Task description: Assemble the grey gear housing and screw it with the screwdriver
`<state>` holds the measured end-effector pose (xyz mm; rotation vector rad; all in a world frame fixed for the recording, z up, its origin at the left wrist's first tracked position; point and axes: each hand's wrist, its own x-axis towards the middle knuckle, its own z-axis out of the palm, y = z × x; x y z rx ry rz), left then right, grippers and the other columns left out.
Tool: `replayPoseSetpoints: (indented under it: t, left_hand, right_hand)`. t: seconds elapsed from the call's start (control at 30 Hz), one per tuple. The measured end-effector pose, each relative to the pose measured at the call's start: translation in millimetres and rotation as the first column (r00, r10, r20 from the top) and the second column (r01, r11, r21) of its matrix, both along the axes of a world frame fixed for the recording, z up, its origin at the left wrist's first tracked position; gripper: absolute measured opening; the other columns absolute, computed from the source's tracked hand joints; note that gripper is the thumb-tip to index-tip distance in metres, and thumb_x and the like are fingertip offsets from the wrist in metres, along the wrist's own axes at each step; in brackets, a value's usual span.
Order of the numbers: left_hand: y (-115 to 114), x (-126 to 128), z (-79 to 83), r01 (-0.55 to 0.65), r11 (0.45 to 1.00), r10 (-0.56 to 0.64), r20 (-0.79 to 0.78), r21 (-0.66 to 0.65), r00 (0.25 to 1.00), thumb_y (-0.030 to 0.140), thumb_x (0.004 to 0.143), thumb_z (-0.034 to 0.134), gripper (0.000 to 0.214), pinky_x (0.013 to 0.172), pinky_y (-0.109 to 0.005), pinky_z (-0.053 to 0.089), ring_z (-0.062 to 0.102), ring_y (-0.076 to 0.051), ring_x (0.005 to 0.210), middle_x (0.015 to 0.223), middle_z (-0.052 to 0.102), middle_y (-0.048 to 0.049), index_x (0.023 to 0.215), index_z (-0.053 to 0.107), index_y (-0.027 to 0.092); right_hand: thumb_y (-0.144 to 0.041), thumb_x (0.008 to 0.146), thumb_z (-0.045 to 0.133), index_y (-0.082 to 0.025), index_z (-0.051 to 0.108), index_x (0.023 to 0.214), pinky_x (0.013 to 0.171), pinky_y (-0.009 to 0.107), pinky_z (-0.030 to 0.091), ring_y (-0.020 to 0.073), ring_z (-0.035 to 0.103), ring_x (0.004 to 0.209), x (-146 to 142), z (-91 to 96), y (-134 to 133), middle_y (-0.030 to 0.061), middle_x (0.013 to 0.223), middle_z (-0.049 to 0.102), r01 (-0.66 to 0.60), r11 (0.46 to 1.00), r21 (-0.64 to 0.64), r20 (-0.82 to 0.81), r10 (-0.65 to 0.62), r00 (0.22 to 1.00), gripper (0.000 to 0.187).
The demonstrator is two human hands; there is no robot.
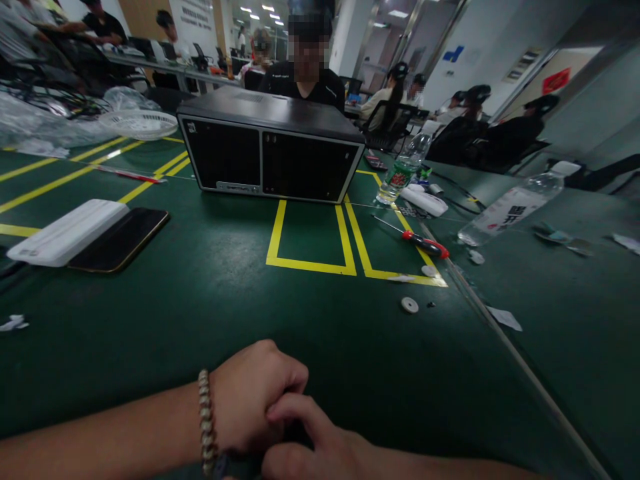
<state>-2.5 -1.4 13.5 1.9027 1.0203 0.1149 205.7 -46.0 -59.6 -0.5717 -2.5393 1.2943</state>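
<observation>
My left hand (250, 400), with a beaded bracelet (206, 420) at its wrist, is closed low over the green table (200, 300), its fingers curled inward. Against it rests my right hand (320, 440), also closed, with the bent index finger touching the left hand. The space between the palms is hidden, so anything inside cannot be made out. Beyond both hands, a large black box-shaped unit (310, 167) with a grey frame lies on the table. To the right are a red-and-black screwdriver (425, 244) and a small white disc (409, 305).
On the left lie a white slab-shaped device (70, 230) and a black phone (123, 239). Two plastic bottles, one green-labelled (403, 172) and one white-labelled (515, 208), are at the right. Yellow tape (310, 267) marks the table. A person (305, 80) sits behind the unit.
</observation>
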Motion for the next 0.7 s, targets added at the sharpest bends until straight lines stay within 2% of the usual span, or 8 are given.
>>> replayPoseSetpoints:
  t: [0.07, 0.13, 0.27, 0.33, 0.43, 0.57, 0.63, 0.7]
  left_hand:
    - [1, 1, 2.4, 0.014, 1.0, -0.014, -0.031, 0.001, 0.999, 0.01, 0.062, 0.067, 0.028, 0.048, -0.027, 0.024, 0.035, -0.011, 0.051, 0.052, 0.038, 0.0091, 0.056, 0.041, 0.021]
    - [1, 2, 3.7, 0.017, 1.0, -0.017, -0.049, 0.0, 0.999, 0.013, 0.063, 0.069, 0.028, 0.049, -0.027, 0.025, 0.035, -0.011, 0.052, 0.053, 0.04, 0.0088, 0.056, 0.043, 0.02]
    - [-1, 3, 3.1, -0.026, 0.999, 0.027, -0.031, 0.025, 0.999, 0.014, 0.065, 0.067, 0.027, 0.049, -0.026, 0.022, 0.032, -0.011, 0.051, 0.051, 0.037, 0.0081, 0.054, 0.043, 0.02]
    - [-2, 4, 2.6, -0.086, 0.996, 0.086, -0.006, -0.007, 0.996, 0.014, 0.065, 0.066, 0.026, 0.049, -0.025, 0.023, 0.036, -0.011, 0.05, 0.05, 0.041, 0.0075, 0.052, 0.044, 0.02]
    - [-2, 4, 3.4, -0.148, 0.986, 0.15, 0.013, -0.078, 0.989, 0.01, 0.061, 0.063, 0.02, 0.047, -0.024, 0.027, 0.045, -0.012, 0.05, 0.05, 0.05, 0.0066, 0.052, 0.049, 0.02]
    - [0, 3, 5.8, -0.116, 0.99, 0.119, 0.035, -0.075, 0.992, 0.011, 0.06, 0.063, 0.016, 0.048, -0.024, 0.029, 0.047, -0.013, 0.052, 0.052, 0.051, 0.0065, 0.055, 0.05, 0.02]
    - [0, 3, 6.2, -0.113, 0.99, 0.117, 0.044, -0.085, 0.992, 0.012, 0.061, 0.063, 0.015, 0.049, -0.024, 0.031, 0.048, -0.013, 0.053, 0.054, 0.052, 0.0062, 0.056, 0.051, 0.02]
    - [1, 4, 5.6, -0.138, 0.984, 0.141, 0.018, -0.116, 0.99, 0.01, 0.059, 0.063, 0.015, 0.05, -0.024, 0.031, 0.049, -0.013, 0.054, 0.054, 0.052, 0.0059, 0.055, 0.052, 0.02]
  right_hand:
    - [-0.031, 0.088, 0.077, -0.03, 0.066, 0.12, 0.05, 0.02, 0.051, 0.0191, 0.071, 0.087, 0, 7.7, 3, 0.0072, 0.142, 0.064, -0.02, 1.0, -0.018, 0.015, 0.02, 1.0, 0.033]
    - [-0.03, 0.09, 0.075, -0.03, 0.066, 0.117, 0.05, 0.018, 0.051, 0.0189, 0.071, 0.086, 0, 11.5, 4, 0.0066, 0.132, 0.069, -0.015, 0.999, -0.051, 0.036, 0.017, 0.999, 0.029]
    - [-0.034, 0.089, 0.075, -0.028, 0.067, 0.11, 0.046, 0.018, 0.048, 0.0192, 0.069, 0.081, 0, 8.7, 3, 0.0078, 0.121, 0.072, 0.011, 0.999, -0.053, 0.045, -0.009, 0.999, 0.023]
    - [-0.038, 0.089, 0.075, -0.029, 0.066, 0.109, 0.041, 0.019, 0.043, 0.0176, 0.067, 0.07, -3, 5.0, 1, 0.0067, 0.111, 0.075, 0.027, 0.997, -0.075, 0.058, -0.023, 0.998, 0.024]
    - [-0.046, 0.087, 0.077, -0.03, 0.063, 0.118, 0.036, 0.019, 0.04, 0.0152, 0.061, 0.053, -10, -2.6, -4, 0.0009, 0.086, 0.075, 0.089, 0.982, -0.167, 0.107, -0.072, 0.992, 0.038]
    - [-0.046, 0.079, 0.085, -0.033, 0.053, 0.14, 0.042, 0.021, 0.047, 0.017, 0.066, 0.057, -18, -14.7, -11, 0.0008, 0.093, 0.078, 0.207, 0.943, -0.261, 0.172, -0.165, 0.971, 0.07]
    - [-0.043, 0.078, 0.085, -0.033, 0.052, 0.141, 0.041, 0.021, 0.046, 0.0162, 0.064, 0.053, -20, -21.1, -13, -0.0004, 0.088, 0.078, 0.234, 0.928, -0.29, 0.19, -0.184, 0.964, 0.072]
    - [-0.042, 0.08, 0.083, -0.033, 0.055, 0.136, 0.039, 0.02, 0.045, 0.0146, 0.062, 0.05, -21, -28.1, -16, -0.0003, 0.088, 0.078, 0.257, 0.908, -0.332, 0.204, -0.197, 0.959, 0.064]
